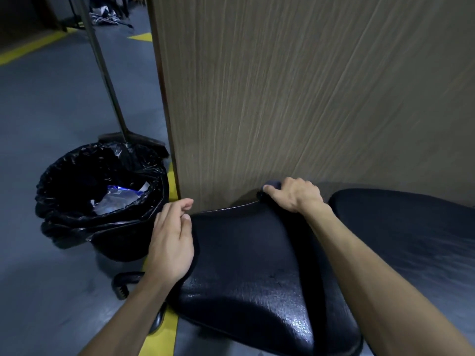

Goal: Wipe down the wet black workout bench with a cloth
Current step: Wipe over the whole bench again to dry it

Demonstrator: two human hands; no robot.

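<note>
- Two hands work on the black bench (246, 253), which fills the frame from 5 to 6 o'clock.
- Right hand (295, 195), at 3 o'clock of centre, holds a dark cloth (271, 183) bunched at the far edge, probably to wipe it.
- Left hand (171, 242), at 7 o'clock, lies on the near corner with loose fingers and holds nothing, seemingly to steady the bench.
- Most of the cloth is hidden; wetness shows only as shine.
</note>
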